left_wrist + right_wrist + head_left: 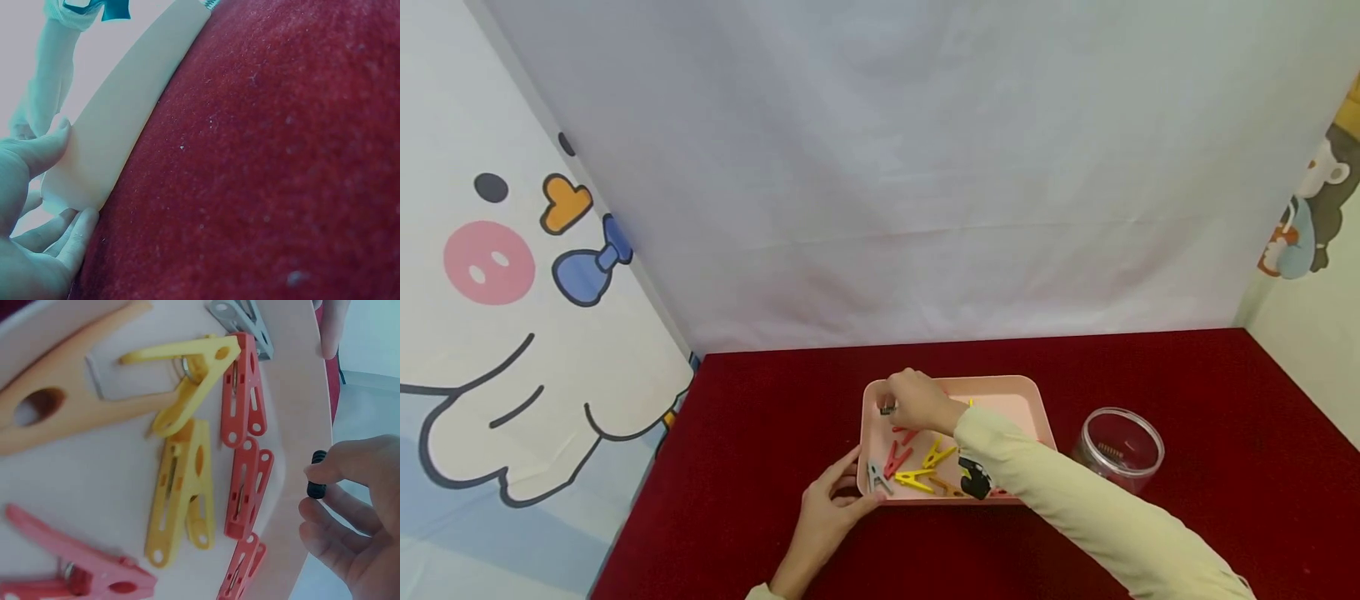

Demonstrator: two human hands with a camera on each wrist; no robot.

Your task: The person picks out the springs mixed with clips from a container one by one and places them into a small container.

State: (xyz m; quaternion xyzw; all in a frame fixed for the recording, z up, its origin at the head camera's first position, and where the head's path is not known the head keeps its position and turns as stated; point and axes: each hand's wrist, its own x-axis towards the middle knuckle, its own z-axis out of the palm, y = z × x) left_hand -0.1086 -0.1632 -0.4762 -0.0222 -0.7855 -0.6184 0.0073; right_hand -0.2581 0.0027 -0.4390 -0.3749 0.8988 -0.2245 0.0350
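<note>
In the head view a shallow pink tray (1000, 383) holds clothespins: a grey one (878, 479), several yellow ones (914, 479), red ones (896, 459) and a tan one (945, 486). My right hand (917, 402) is over the tray's far left corner. Between thumb and index finger it pinches a small black spring (317, 475), at the tray's edge in the right wrist view. My left hand (825, 510) grips the tray's near left corner, thumb on the front side and fingers round the left side. My right forearm hides part of the tray.
Right of the tray stands a clear round jar (1124, 411) with a dark spring (1110, 451) inside, its near side overlapped by the right sleeve. Everything rests on a dark red cloth (775, 417). A white curtain (925, 208) hangs along the back.
</note>
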